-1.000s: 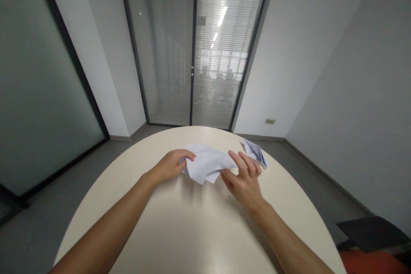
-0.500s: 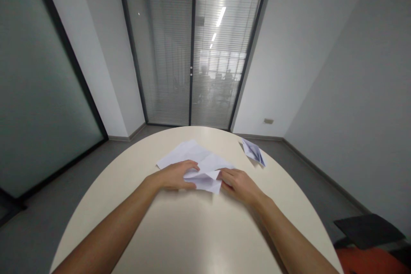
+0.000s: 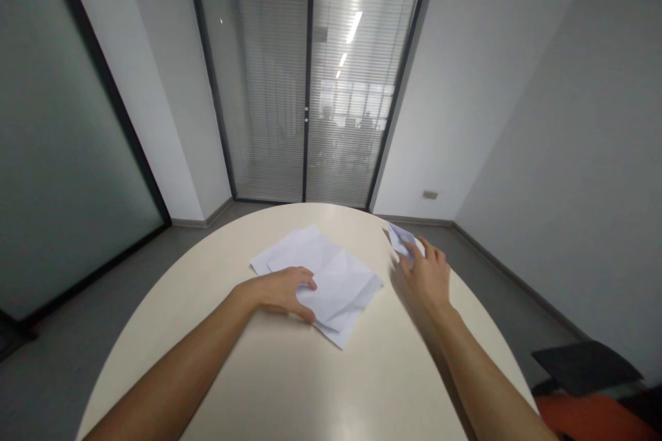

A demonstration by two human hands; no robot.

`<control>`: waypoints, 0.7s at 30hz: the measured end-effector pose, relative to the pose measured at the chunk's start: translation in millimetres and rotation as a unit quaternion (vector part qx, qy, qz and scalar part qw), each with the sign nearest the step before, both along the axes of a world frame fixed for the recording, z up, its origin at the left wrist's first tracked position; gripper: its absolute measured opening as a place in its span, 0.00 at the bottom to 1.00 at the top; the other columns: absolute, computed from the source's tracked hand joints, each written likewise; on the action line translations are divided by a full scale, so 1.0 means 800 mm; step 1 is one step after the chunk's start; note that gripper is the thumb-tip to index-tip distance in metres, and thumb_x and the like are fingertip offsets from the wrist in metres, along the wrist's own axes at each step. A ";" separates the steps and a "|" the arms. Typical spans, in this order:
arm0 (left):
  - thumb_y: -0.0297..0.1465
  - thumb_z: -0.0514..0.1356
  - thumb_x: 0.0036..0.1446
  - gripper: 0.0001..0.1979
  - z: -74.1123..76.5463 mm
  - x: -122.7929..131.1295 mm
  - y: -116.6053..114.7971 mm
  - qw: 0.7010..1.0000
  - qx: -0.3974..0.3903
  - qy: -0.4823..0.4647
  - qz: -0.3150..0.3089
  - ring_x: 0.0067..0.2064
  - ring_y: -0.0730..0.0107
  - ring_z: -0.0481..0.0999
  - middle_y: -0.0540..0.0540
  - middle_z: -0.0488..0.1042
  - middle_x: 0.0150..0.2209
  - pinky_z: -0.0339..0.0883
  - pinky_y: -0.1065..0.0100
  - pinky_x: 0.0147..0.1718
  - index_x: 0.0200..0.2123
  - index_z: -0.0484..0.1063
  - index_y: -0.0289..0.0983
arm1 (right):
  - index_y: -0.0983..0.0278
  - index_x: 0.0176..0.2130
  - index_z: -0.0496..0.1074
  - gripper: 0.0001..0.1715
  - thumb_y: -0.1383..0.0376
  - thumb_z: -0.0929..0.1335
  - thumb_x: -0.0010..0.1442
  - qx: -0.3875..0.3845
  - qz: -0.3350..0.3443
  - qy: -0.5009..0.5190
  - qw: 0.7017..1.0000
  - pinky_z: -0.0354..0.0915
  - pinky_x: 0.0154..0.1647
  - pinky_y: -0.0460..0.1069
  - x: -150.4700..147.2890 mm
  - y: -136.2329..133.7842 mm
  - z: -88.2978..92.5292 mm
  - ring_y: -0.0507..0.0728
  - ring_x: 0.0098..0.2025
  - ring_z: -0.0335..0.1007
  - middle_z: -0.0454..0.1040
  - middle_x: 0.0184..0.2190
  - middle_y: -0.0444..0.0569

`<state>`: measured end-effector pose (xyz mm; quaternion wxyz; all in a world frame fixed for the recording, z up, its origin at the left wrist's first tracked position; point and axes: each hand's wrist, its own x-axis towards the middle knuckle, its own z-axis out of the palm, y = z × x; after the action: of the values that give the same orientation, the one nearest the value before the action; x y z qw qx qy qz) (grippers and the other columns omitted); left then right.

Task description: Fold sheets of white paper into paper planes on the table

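Creased white paper sheets lie in a loose stack on the round table. Over their left edge rests my left hand, its thumb and fingers apart in a C shape. Near the table's far right edge is a folded piece of paper, partly covered by fingers. My right hand is at this folded paper with fingers spread over its near side; whether they press on it I cannot tell.
A glass door with blinds stands beyond the table. At the lower right there is a chair with a dark backrest and a red seat. White walls enclose the right side.
My right hand has left the white sheets and moved right to the folded paper. The lifted front part of the sheets now lies flatter. My left hand stays at their left edge.
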<state>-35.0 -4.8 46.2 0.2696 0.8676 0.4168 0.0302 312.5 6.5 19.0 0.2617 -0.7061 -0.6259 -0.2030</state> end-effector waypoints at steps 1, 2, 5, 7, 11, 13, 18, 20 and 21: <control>0.53 0.68 0.46 0.37 0.000 -0.001 0.000 1.000 0.002 -0.007 -0.004 0.64 0.49 0.64 0.37 0.65 0.64 0.56 0.57 0.63 0.55 0.73 0.38 | 0.61 0.53 0.74 0.21 0.61 0.66 0.62 -0.026 -0.029 -0.017 0.999 0.62 0.51 0.62 0.007 0.001 -0.006 0.71 0.59 0.59 0.64 0.63 0.59; 0.54 0.65 0.49 0.36 0.000 -0.002 0.000 1.000 0.004 -0.014 -0.008 0.64 0.50 0.65 0.37 0.65 0.64 0.55 0.57 0.63 0.56 0.72 0.39 | 0.61 0.51 0.75 0.20 0.62 0.67 0.60 -0.052 -0.046 -0.034 0.997 0.62 0.51 0.62 0.012 0.002 -0.011 0.71 0.59 0.59 0.66 0.61 0.58; 0.54 0.55 0.60 0.30 0.000 -0.002 -0.001 0.998 0.026 -0.048 -0.004 0.65 0.53 0.64 0.40 0.65 0.64 0.52 0.57 0.64 0.55 0.72 0.40 | 0.63 0.43 0.79 0.14 0.68 0.65 0.60 -0.083 -0.051 -0.056 0.994 0.63 0.47 0.59 0.026 0.004 -0.021 0.68 0.53 0.65 0.75 0.52 0.59; 0.53 0.50 0.64 0.28 -0.001 0.000 -0.001 0.995 0.051 -0.087 0.022 0.64 0.55 0.65 0.42 0.67 0.63 0.53 0.58 0.64 0.54 0.73 0.41 | 0.64 0.37 0.80 0.15 0.69 0.63 0.61 -0.060 -0.016 -0.045 0.997 0.65 0.42 0.58 0.033 0.008 -0.022 0.67 0.46 0.70 0.79 0.42 0.61; 0.51 0.47 0.66 0.27 -0.009 0.006 0.005 0.974 0.073 -0.180 0.118 0.61 0.55 0.69 0.44 0.71 0.60 0.56 0.58 0.62 0.54 0.72 0.42 | 0.63 0.39 0.80 0.17 0.64 0.62 0.65 0.025 0.083 0.056 0.995 0.67 0.41 0.59 0.029 0.016 -0.015 0.66 0.39 0.75 0.80 0.35 0.59; 0.51 0.49 0.65 0.26 -0.017 0.010 0.011 0.959 0.057 -0.226 0.162 0.61 0.54 0.69 0.43 0.71 0.60 0.57 0.56 0.62 0.57 0.69 0.43 | 0.61 0.41 0.80 0.16 0.61 0.63 0.65 0.057 0.147 0.121 0.980 0.68 0.44 0.61 0.015 0.015 -0.010 0.67 0.41 0.76 0.80 0.39 0.57; 0.51 0.57 0.62 0.40 -0.033 0.019 0.029 0.898 -0.053 -0.341 0.274 0.57 0.55 0.73 0.33 0.62 0.66 0.68 0.57 0.53 0.69 0.46 0.42 | 0.60 0.41 0.79 0.12 0.61 0.65 0.64 0.086 0.294 0.189 0.933 0.70 0.50 0.63 -0.035 -0.002 -0.001 0.65 0.46 0.77 0.81 0.44 0.52; 0.50 0.57 0.62 0.42 -0.033 0.021 0.033 0.860 -0.098 -0.389 0.315 0.52 0.57 0.78 0.32 0.60 0.66 0.72 0.60 0.46 0.70 0.41 0.44 | 0.58 0.40 0.78 0.11 0.60 0.67 0.64 0.065 0.329 0.229 0.914 0.73 0.46 0.62 -0.054 -0.012 0.002 0.65 0.46 0.77 0.80 0.46 0.52; 0.49 0.58 0.62 0.42 -0.032 0.021 0.035 0.843 -0.110 -0.413 0.327 0.49 0.58 0.79 0.31 0.60 0.66 0.74 0.61 0.43 0.70 0.40 0.44 | 0.58 0.40 0.78 0.10 0.59 0.67 0.64 0.040 0.345 0.253 0.903 0.74 0.44 0.61 -0.062 -0.017 0.002 0.65 0.47 0.77 0.80 0.48 0.52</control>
<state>-18.4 23.0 20.7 0.4850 0.5529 0.5270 0.4259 262.8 -6.9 21.0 0.4928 -0.4630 -0.7342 0.0604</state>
